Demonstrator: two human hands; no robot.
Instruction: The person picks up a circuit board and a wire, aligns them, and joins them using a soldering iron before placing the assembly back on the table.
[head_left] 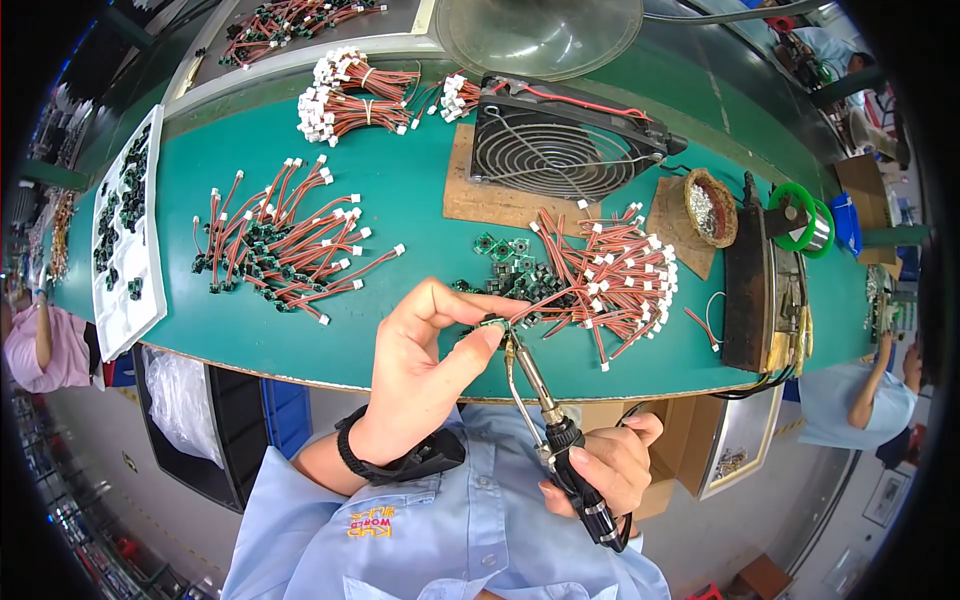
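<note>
My left hand (415, 375) pinches a small green-and-black circuit board (493, 321) between thumb and fingers above the front of the green mat (400, 215). Red-and-black wires run by its fingertips. In my right hand (615, 468) is a soldering iron (566, 445) with a thin solder feed tube (520, 395) alongside; its tip points up to the board. Just beyond lie loose small boards (515, 272) and a heap of wire leads (620, 285) with white connectors. Further left spreads a pile of boards with leads attached (285, 245).
A black fan with a wire guard (555, 155) stands at the back on cardboard. To the right are a round dish (711, 207), a dark metal box (748, 290) and a green solder spool (800, 217). A white tray of boards (128, 235) sits far left; bundled leads (355, 95) lie behind.
</note>
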